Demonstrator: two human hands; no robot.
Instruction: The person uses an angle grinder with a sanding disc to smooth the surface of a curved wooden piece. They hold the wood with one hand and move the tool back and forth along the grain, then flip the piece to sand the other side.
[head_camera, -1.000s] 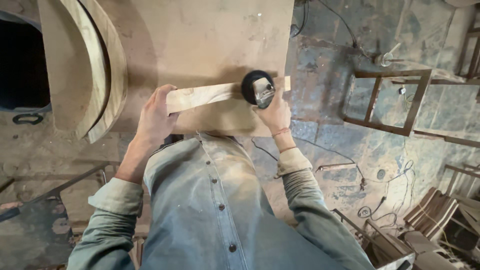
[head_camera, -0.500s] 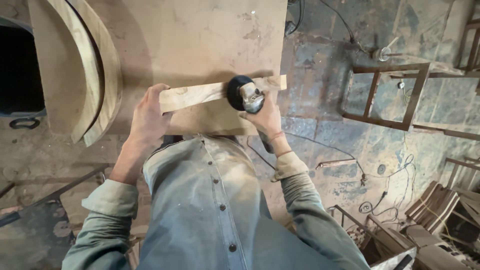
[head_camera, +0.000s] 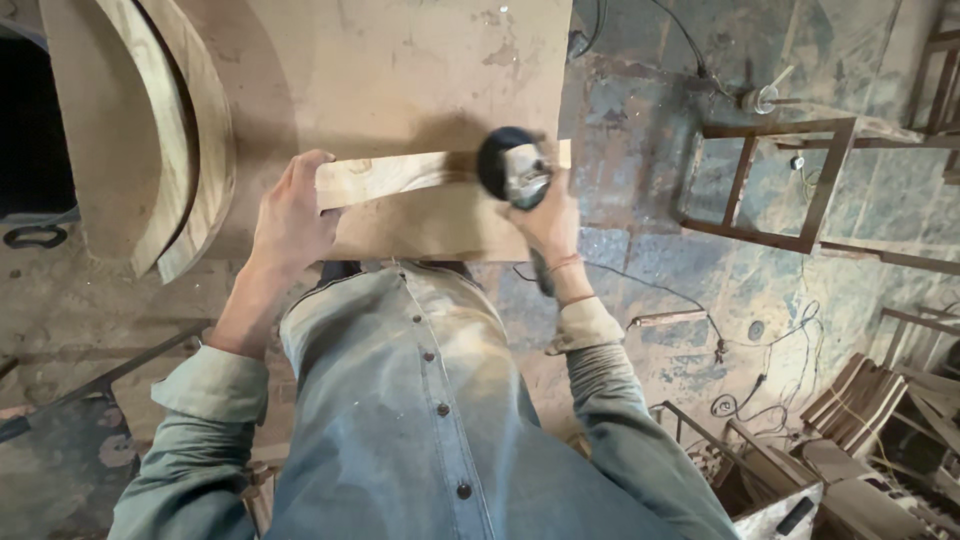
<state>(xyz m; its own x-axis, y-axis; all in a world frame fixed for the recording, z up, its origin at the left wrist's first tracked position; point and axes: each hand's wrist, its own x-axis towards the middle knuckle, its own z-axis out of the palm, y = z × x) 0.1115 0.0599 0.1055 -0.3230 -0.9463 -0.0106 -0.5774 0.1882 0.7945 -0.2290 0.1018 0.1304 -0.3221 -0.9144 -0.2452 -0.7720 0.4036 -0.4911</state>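
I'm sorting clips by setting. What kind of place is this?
Likely a woodworking shop: a wooden board on a dusty workbench, a handheld sander, and wooden frames on the stone floor.

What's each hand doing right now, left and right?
Left hand: closed on the left end of the wooden plank, holding it down.
Right hand: closed around the angle grinder, which sits on the plank.

I count my two hands | one wooden strip | one power sander | one worktop | two curved wooden pieces
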